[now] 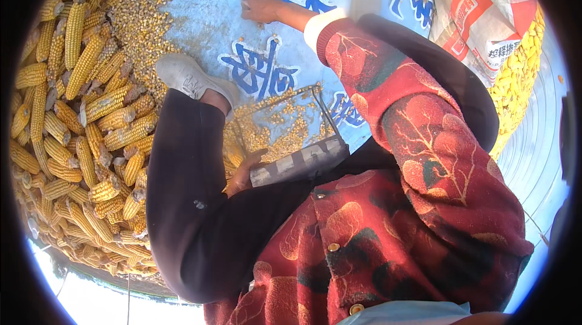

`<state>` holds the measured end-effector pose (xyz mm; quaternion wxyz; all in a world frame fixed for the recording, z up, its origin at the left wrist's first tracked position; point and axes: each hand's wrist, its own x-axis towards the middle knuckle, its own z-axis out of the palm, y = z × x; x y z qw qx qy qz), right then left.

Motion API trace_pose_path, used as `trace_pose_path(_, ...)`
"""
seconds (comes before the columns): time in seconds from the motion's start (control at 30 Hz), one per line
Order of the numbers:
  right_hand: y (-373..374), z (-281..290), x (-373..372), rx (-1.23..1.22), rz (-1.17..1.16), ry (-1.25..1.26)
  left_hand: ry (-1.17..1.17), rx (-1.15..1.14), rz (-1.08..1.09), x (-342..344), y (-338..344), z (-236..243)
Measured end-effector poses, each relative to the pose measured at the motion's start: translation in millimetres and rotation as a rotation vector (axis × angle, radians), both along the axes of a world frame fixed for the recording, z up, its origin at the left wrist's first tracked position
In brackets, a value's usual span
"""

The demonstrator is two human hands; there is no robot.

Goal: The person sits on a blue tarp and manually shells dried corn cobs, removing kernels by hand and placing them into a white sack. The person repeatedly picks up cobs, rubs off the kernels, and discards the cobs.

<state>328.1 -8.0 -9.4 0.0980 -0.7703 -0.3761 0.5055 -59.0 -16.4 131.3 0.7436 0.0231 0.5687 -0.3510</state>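
Observation:
My right hand (262, 9) reaches far out over the blue printed sheet (209, 19). Its fingers are curled in; whatever they may hold is too small or hidden to make out. My left hand (244, 172) is low between my legs, beside the left end of a grey slab (300, 162) with a thin metal frame (324, 110), perhaps a small stool on its side. My leg partly hides that hand, and its grip cannot be made out. Loose corn kernels (290, 134) lie inside and around the frame, with yellow corn close to the left hand.
A large heap of corn cobs (91, 107) fills the left side. Shelled kernels (145, 10) spread along its edge, beside my grey shoe (191, 76). At the upper right, a white and red woven sack (467, 16) lies against bright yellow corn (515, 89).

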Motion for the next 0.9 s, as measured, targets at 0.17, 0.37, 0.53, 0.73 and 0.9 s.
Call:
trace_pose_path(0.17,38,-16,24,0.075,0.053,0.084,-0.072,-0.245,0.021,35,10,-2)
trace_pose_path(0.37,0,41,85,0.105,0.043,-0.262,-0.356,-0.216,0.052,85,18,-5)
trace_pose_path(0.53,-7,92,149,0.129,-0.161,-0.584,-0.316,-0.247,-0.102,90,29,-46)
trace_pose_path(0.73,22,180,110,0.298,0.008,-0.454,-0.521,-0.16,0.041,34,6,-88)
trace_pose_path(0.9,35,280,74,0.457,0.074,-0.523,-0.552,-0.084,0.045,35,6,-54)
